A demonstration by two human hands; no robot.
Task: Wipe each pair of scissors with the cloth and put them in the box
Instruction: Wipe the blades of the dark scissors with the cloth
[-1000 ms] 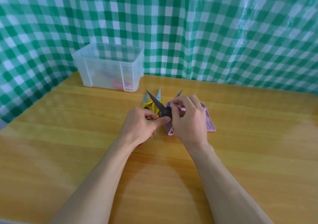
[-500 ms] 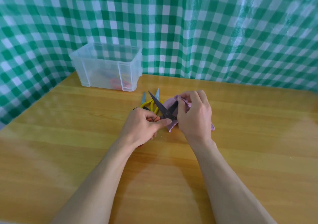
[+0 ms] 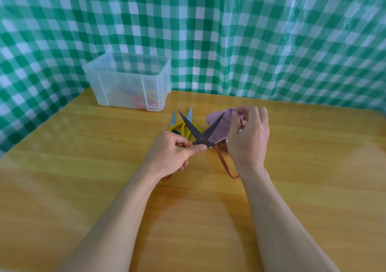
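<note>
My left hand grips the orange handle of a pair of dark-bladed scissors, whose blades stand spread open in a V. My right hand pinches a purple cloth lifted just behind the right blade. The other orange handle loop hangs down by my right wrist. Yellow-handled scissors lie on the table behind my left hand. A clear plastic box stands at the back left with coloured scissors inside.
The wooden table is bounded by a green and white checked sheet at the back and left. The box sits close to the sheet in the far left corner.
My right hand has lifted the cloth up and to the right along the right blade. The scissor blades have spread wider. My left hand has kept its grip.
</note>
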